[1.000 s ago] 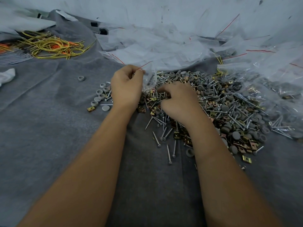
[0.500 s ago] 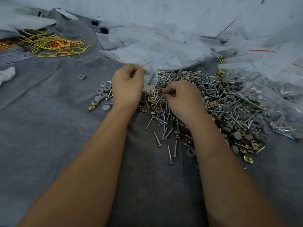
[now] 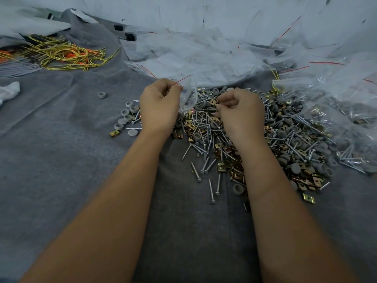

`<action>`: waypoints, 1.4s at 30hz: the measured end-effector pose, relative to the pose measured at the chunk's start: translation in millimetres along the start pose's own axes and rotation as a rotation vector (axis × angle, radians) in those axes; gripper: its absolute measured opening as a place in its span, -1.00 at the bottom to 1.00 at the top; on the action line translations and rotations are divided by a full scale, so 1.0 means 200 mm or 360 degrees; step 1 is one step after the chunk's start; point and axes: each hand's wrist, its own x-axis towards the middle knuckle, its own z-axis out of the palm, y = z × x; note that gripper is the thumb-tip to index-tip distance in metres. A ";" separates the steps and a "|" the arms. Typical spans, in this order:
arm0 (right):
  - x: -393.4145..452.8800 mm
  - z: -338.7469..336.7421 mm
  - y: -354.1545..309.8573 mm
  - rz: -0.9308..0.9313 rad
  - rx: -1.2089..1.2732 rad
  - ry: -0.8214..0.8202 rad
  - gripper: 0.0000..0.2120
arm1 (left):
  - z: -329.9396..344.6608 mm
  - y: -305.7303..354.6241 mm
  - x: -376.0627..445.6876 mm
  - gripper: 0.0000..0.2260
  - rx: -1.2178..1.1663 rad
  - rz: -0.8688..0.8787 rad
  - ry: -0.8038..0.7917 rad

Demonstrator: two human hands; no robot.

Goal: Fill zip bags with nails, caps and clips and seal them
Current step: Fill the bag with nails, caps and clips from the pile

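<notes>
My left hand point(image 3: 158, 107) pinches the red-striped top edge of a clear zip bag point(image 3: 188, 97), which hangs open beside a big pile of silver nails, grey caps and brass clips point(image 3: 285, 139). My right hand point(image 3: 239, 111) hovers over the pile's left part with fingers curled, pinching small pieces, apparently brass clips, at its fingertips next to the bag's mouth. A small group of grey caps point(image 3: 125, 119) lies left of my left hand.
A heap of empty clear zip bags point(image 3: 204, 58) covers the back of the grey felt cloth point(image 3: 61, 170). Filled bags point(image 3: 346, 111) lie at the right. Yellow and orange wire ties point(image 3: 61, 54) sit at the back left, a white rag point(image 3: 10, 90) at the left edge.
My right hand has lifted off the pile and moved up toward the bag's mouth with picked pieces. My left hand holds the bag in about the same place.
</notes>
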 end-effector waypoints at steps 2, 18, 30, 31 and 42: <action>-0.01 -0.01 -0.01 -0.0041 -0.0129 0.0015 -0.79 | 0.00 0.00 0.00 -0.83 -0.0001 0.0003 -0.0004; -0.03 0.00 -0.06 -0.0168 0.0229 0.0081 -0.84 | 0.00 -0.02 0.00 -0.84 0.0112 0.0110 -0.0032; -0.04 0.06 -0.07 -0.0045 0.0630 -0.0116 -0.70 | 0.00 -0.02 -0.01 -0.85 0.0097 0.0154 -0.0118; -0.04 0.06 -0.07 -0.0034 0.0630 -0.0071 -0.73 | 0.00 -0.02 -0.01 -0.85 0.0094 0.0148 -0.0101; -0.04 0.05 -0.03 -0.0217 -0.0808 -0.0598 -0.76 | 0.00 0.00 0.00 -0.84 -0.0138 0.0274 0.0229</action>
